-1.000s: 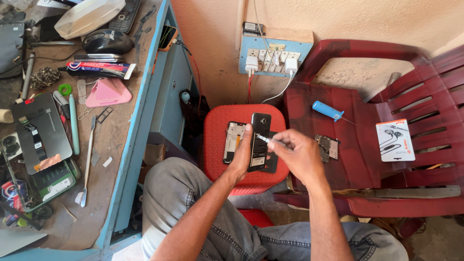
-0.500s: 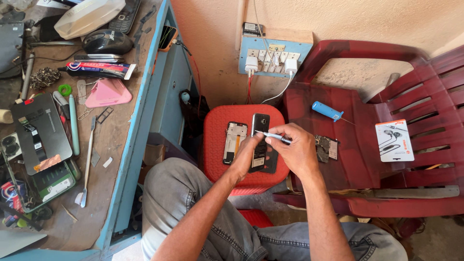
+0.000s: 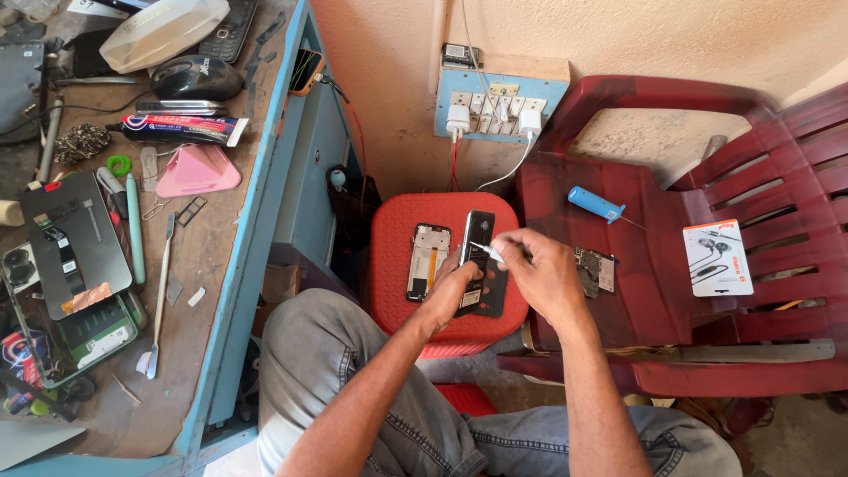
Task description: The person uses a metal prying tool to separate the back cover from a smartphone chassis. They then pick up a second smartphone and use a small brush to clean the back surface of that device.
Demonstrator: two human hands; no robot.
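Note:
A red plastic stool [image 3: 397,291] stands in front of my knees. On it lie an opened phone frame [image 3: 428,261] and a black phone part [image 3: 478,237]. My left hand [image 3: 453,281] presses on the black phone part near its lower end. My right hand [image 3: 541,274] grips a small white tool [image 3: 486,253], its tip touching the black phone part.
A dark red plastic chair [image 3: 671,291] on the right carries a blue screwdriver [image 3: 594,204], a small circuit board [image 3: 594,269] and a white earphone package [image 3: 716,257]. A wall socket board [image 3: 495,104] holds white chargers. The cluttered workbench [image 3: 212,265] at left holds phones, tweezers and a pink pad.
My right hand has shifted slightly down and left over the black phone part, the white tool's tip now lower on it. My left hand stays in place.

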